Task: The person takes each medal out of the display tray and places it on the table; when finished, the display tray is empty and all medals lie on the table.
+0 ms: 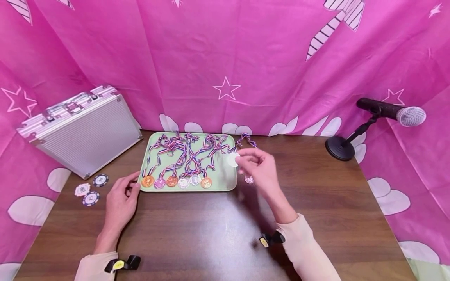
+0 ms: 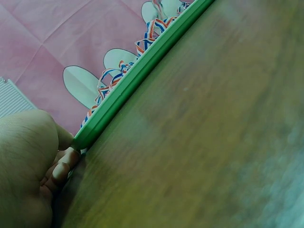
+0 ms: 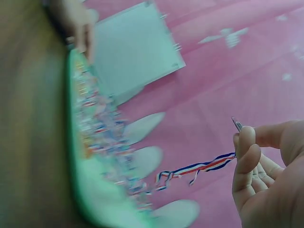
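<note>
My right hand (image 1: 259, 168) pinches a silver medal (image 1: 233, 159) between thumb and fingers, above the right edge of a green tray (image 1: 225, 183). A striped red, white and blue ribbon (image 3: 204, 166) trails from that hand in the right wrist view. At the tray's near left corner, my left hand (image 1: 121, 199) grips the rim, thumb on the edge and fingers curled below it. Along the tray's near side lies a row of several medals, among them a gold medal (image 1: 147, 180) and a purple-tinted medal (image 1: 159, 183); their tangled ribbons (image 1: 190, 156) stretch toward the back.
Right of the tray, partly under my right hand, lies another medal (image 1: 249, 179) on the wooden table (image 1: 197, 234). A silver case (image 1: 88, 136) stands at back left, with poker chips (image 1: 91, 198) before it. A microphone (image 1: 390, 111) on a stand occupies the back right. Pink curtain (image 1: 190, 58) surrounds the table.
</note>
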Demonstrator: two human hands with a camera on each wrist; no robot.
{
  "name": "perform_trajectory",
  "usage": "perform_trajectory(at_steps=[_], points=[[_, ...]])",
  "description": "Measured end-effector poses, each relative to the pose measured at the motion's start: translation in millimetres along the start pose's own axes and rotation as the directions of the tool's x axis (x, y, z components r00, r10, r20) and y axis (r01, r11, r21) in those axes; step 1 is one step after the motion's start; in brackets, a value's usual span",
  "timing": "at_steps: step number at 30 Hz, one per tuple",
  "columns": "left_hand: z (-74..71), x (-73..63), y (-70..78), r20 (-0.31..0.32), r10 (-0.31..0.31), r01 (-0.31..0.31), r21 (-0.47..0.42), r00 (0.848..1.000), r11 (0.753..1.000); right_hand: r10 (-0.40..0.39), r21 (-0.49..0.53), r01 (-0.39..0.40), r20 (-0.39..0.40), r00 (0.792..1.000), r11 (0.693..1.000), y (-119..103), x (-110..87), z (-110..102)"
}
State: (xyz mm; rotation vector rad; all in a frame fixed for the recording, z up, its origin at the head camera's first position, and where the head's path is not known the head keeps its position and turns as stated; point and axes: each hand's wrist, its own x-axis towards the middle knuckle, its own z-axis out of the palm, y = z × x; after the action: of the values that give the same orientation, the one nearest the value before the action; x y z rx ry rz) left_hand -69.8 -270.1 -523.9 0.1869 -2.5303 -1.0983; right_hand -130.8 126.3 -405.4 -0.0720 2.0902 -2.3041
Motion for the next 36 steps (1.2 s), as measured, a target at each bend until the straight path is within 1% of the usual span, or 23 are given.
perform_trajectory(at_steps=[3,5,7,10,13,17,19,22,23,24,25,27,30,33,34,36], points=[[-0.5,0.0,0.1,-0.001,0.002,-0.002,-0.004,1.0,1.0,-0.074,0.021,0.074,0.006,0.997,0.997,-26,-2.6,-5],[-0.7,0.0,0.4,-0.001,0.003,-0.003,-0.006,1.0,1.0,-0.124,0.039,0.124,-0.004,0.992,0.991,-42,-4.7,-9],[-0.8,0.0,0.8,0.0,0.003,-0.003,-0.005,1.0,1.0,-0.165,0.073,0.166,-0.027,0.986,0.983,-58,-7.2,-13],[-1.0,0.1,1.7,0.0,0.006,-0.006,-0.003,1.0,1.0,-0.219,0.128,0.228,-0.08,0.972,0.965,-77,-8.5,-21],[-1.2,0.2,2.2,0.0,0.008,-0.008,-0.005,1.0,1.0,-0.241,0.143,0.26,-0.134,0.961,0.955,-88,-2.1,-32],[-1.2,0.0,1.4,-0.002,0.005,-0.005,-0.002,1.0,1.0,-0.222,0.14,0.251,-0.195,0.955,0.958,-87,18.4,-50],[-1.2,0.0,0.9,0.0,0.002,-0.002,0.0,1.0,1.0,-0.223,0.14,0.258,-0.225,0.948,0.956,-82,28.9,-59],[-1.3,-0.1,0.5,0.009,-0.001,0.001,0.002,1.0,1.0,-0.253,0.105,0.291,-0.279,0.926,0.951,-73,38.7,-68],[-1.4,-0.2,0.3,0.012,-0.002,0.002,0.003,1.0,1.0,-0.264,0.079,0.298,-0.295,0.919,0.951,-68,40.9,-70],[-1.6,-0.3,0.2,0.015,-0.003,0.003,0.004,1.0,1.0,-0.266,0.056,0.296,-0.306,0.914,0.954,-61,42.5,-72],[-1.7,-0.5,0.1,0.017,-0.004,0.004,0.006,1.0,1.0,-0.256,0.036,0.28,-0.314,0.914,0.959,-53,43.7,-73],[-1.7,-0.7,-0.1,0.017,-0.01,0.009,0.006,1.0,1.0,-0.208,-0.002,0.218,-0.318,0.925,0.976,-32,45.0,-76],[-1.0,-0.7,-0.6,0.019,-0.011,0.011,0.009,1.0,1.0,-0.075,-0.011,0.075,-0.31,0.948,0.997,8,42.7,-82],[-0.3,-0.2,-0.9,0.021,-0.008,0.007,0.007,1.0,1.0,0.036,-0.008,-0.041,-0.317,0.948,0.999,45,35.9,-87],[-0.3,0.0,-0.9,0.02,-0.006,0.006,0.006,1.0,1.0,0.062,-0.009,-0.068,-0.32,0.945,0.998,54,32.7,-88],[-0.9,0.2,-0.8,0.015,-0.004,0.004,0.005,1.0,1.0,0.089,-0.03,-0.104,-0.32,0.943,0.994,69,26.2,-89]])
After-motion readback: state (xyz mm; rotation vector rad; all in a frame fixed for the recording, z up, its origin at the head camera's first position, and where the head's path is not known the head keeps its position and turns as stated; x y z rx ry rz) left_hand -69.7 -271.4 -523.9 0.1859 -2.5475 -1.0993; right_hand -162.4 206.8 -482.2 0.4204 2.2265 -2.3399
